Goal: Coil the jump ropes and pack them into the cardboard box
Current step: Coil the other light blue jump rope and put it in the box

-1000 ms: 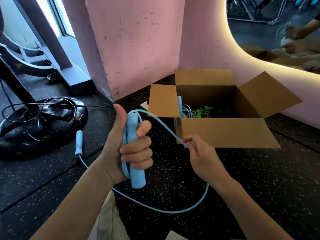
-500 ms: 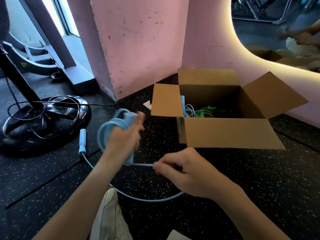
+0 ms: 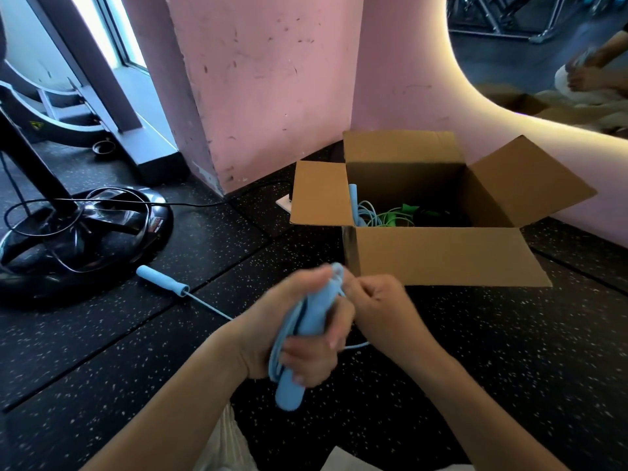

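Observation:
My left hand grips one light blue handle of a jump rope together with several loops of its blue cord. My right hand pinches the cord at the top of that handle, touching the left hand. The rope's other blue handle lies on the black floor to the left, its cord running tight toward my hands. The open cardboard box stands just beyond my hands, holding a coiled blue rope and a green rope.
A black round equipment base with a dark cable looped over it sits at the left. A pink pillar and a curved pink wall stand behind the box. A mirror at top right reflects my hands.
My hands have come together in front of the box and more cord is wound on the handle. The loose handle on the floor has slid closer and the slack loop on the floor is gone.

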Demonstrator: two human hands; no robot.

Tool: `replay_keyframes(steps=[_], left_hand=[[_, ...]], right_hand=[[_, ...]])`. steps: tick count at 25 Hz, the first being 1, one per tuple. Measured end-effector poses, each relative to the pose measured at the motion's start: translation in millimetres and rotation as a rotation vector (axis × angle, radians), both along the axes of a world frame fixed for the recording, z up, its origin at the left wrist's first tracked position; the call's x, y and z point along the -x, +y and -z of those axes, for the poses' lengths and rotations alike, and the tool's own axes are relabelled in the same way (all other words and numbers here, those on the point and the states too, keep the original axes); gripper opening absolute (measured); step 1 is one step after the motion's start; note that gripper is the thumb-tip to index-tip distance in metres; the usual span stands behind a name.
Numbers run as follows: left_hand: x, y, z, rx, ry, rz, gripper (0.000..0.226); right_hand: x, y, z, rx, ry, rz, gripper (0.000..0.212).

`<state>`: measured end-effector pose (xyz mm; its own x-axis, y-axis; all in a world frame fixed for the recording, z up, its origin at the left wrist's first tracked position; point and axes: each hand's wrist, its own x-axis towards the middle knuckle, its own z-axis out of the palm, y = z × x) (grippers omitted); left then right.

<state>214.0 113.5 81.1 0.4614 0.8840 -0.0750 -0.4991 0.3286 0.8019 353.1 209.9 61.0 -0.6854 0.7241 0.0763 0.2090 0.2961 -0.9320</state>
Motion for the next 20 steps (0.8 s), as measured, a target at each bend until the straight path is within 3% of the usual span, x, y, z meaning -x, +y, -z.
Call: replay_keyframes(steps=[3,7,10,12,14,16,18,20], left_hand=[[15.7,3.9,-7.7,-0.096,-0.175,-0.471,0.061],[25.3,7.7,-15.0,0.024,-0.147,-1.152,0.057],[26.6,11.7,-7.8,0.006,0.023,-1.431,0.054],[33.6,10.6,-0.3,-0.064,0.334,-1.533,0.063],[41.3,7.9,6.4,-0.121,0.765,-1.401,0.073],[39.6,5.6,11.3,-0.112,0.999,-0.964,0.084],[27.4,4.0,13.3,-0.066,1.075,-0.445,0.094],[10.5,2.7,11.8,-0.032,0.982,-0.111,0.095]], right_hand=[[9.9,-16.1,11.2,0.029,-0.182,-0.123,0.061],[13.1,-26.8,6.8,-0.015,-0.303,-0.292,0.054],[4.9,-27.8,-3.6,-0.296,-0.449,-0.514,0.039],[1.5,-29.1,-10.6,-0.464,-0.447,-0.621,0.038],[0.6,-28.4,-18.1,-0.618,-0.298,-0.591,0.035],[-1.5,-19.8,-25.1,-0.628,-0.116,-0.467,0.032],[-5.5,-6.4,-30.2,-0.564,0.040,-0.310,0.033],[-11.4,6.5,-32.3,-0.538,0.149,-0.107,0.042]])
